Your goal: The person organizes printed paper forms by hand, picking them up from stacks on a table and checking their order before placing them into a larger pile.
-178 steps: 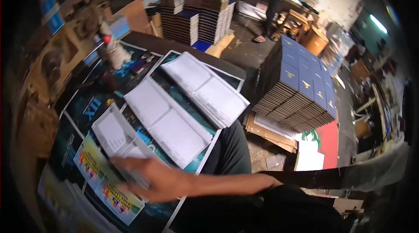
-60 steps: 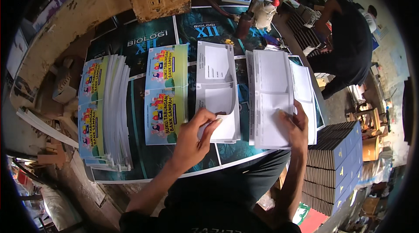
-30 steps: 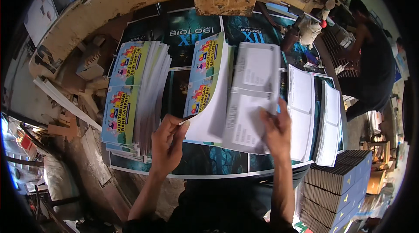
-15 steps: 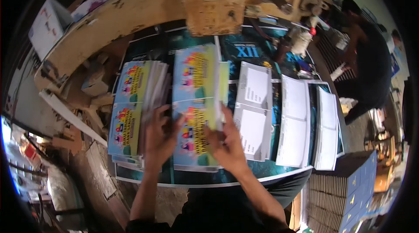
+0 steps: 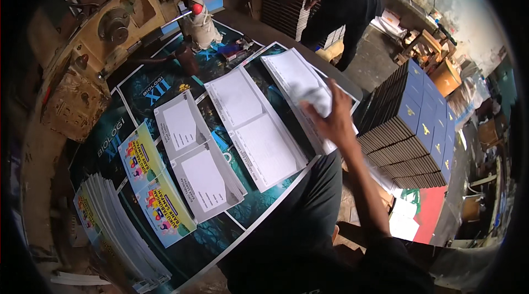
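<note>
My right hand [image 5: 337,120] reaches over the rightmost stack of white printed sheets [image 5: 289,68]. Its thumb and fingers are apart and a little blurred; nothing shows between them, and the hand covers part of that stack. Left of it lies a second white stack [image 5: 248,123] printed with blank boxes. Beyond that is a grey-bordered stack of sheets [image 5: 190,128] with white panels. A colourful blue and yellow cover stack [image 5: 151,184] comes after it, then a fanned pile of covers and sheets [image 5: 118,222] at the lower left. My left hand is out of the picture.
Dark teal poster sheets [image 5: 138,87] cover the table. A wooden machine frame [image 5: 77,101] stands left, near a wrapped object with a red knob [image 5: 199,32]. Tall stacks of blue-covered books [image 5: 413,112] rise at right. A person in dark clothes [image 5: 344,2] works behind.
My view has swung right. My left hand has gone out of the picture. My right hand has left the colourful covers and moved to the rightmost white stack.
</note>
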The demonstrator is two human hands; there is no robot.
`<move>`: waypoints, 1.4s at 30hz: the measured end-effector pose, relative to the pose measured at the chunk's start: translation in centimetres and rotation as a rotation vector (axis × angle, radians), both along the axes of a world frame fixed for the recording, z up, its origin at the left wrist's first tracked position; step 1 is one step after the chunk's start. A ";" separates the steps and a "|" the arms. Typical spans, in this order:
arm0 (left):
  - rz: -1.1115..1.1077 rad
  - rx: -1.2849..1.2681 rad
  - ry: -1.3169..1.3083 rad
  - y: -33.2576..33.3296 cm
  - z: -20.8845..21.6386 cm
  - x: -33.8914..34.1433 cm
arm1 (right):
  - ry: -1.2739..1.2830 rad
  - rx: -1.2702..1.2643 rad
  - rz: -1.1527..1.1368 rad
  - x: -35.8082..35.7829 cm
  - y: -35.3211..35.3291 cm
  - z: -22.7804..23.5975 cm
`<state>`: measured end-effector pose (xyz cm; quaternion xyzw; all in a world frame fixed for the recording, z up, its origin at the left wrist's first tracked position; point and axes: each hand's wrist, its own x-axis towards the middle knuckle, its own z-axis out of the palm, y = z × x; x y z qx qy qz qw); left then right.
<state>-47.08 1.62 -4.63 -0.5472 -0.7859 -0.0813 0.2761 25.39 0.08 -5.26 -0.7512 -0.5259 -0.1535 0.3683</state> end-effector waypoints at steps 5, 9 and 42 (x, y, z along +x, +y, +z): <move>-0.472 0.295 -0.131 1.9 6.5 13.4 | -0.041 -0.269 -0.085 5.7 -3.5 -1.8; -0.887 0.009 -0.433 0.9 7.4 31.6 | -0.053 -0.137 -0.100 3.3 -3.0 1.8; -1.263 -0.697 -1.785 0.6 1.4 45.2 | 1.068 -0.168 0.443 -5.4 -0.5 -0.6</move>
